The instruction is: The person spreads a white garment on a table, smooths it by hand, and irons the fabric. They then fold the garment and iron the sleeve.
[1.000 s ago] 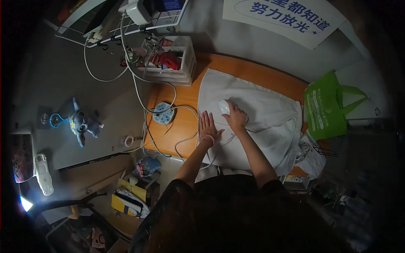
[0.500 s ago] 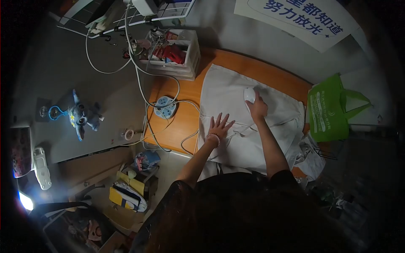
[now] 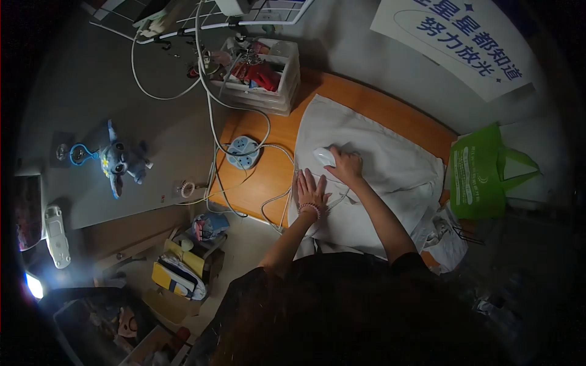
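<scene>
A white cloth garment (image 3: pixel 372 131) lies spread over the orange tabletop, with a thin string and some creases across its middle. My right hand (image 3: pixel 347 166) is closed around a small white rounded handheld device (image 3: pixel 324 157), which rests against the cloth. What kind of device it is, I cannot make out. Flat on the garment's left part lies my left hand (image 3: pixel 312 194), fingers stretched out, with a beaded bracelet (image 3: pixel 310 208) on the wrist. The device is just above and to the right of its fingertips.
Left of the cloth, a round blue-and-white power strip (image 3: pixel 243 152) sits among loose cables (image 3: pixel 268 125). A white storage box (image 3: pixel 287 91) full of small items stands behind it. At the right are a green bag (image 3: pixel 479 174) and a crumpled plastic bag (image 3: pixel 448 244).
My right hand has moved left and slightly nearer with the white device, closer to my left hand. The left hand's fingers are less spread. The whole view has shifted a little.
</scene>
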{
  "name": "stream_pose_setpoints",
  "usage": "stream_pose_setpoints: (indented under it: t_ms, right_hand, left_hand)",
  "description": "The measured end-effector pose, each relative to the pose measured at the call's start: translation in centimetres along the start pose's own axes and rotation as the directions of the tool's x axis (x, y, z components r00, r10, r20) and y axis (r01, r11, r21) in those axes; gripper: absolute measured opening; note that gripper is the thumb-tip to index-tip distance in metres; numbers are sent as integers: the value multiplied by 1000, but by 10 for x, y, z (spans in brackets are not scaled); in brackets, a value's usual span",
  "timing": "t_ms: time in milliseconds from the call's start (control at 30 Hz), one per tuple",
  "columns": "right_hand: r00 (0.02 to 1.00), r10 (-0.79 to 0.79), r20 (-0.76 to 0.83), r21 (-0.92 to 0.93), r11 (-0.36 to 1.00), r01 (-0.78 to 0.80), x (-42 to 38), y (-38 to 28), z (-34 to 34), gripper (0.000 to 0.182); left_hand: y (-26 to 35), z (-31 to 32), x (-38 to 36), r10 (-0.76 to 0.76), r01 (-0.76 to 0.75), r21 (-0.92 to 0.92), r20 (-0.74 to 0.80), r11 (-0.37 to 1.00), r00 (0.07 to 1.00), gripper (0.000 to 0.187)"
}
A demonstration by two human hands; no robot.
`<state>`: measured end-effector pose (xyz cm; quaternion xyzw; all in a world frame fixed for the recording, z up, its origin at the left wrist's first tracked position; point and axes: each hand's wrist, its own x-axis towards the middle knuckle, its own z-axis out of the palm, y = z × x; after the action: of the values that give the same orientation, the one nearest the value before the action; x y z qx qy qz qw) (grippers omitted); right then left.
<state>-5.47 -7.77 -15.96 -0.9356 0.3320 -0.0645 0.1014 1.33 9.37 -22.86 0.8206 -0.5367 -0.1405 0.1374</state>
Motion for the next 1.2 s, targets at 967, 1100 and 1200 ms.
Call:
stream_pose_setpoints:
  t_ms: [967,1100,1200]
  right_hand:
    - [975,-137,-174,97,983,155,107,67,1,60]
    - [979,-172,-114,138,973,187,85,39,-13,62]
    - [981,-162,106,52,986,157,72,24,-18,62]
  left_hand:
    - [-1,-6,-5,-82,85,-64,40,994,996,92]
    - [17,-7,-5,-14,19,-60,71,998,997,92]
    - [28,-10,-5,-82,85,-26,84,996,993,92]
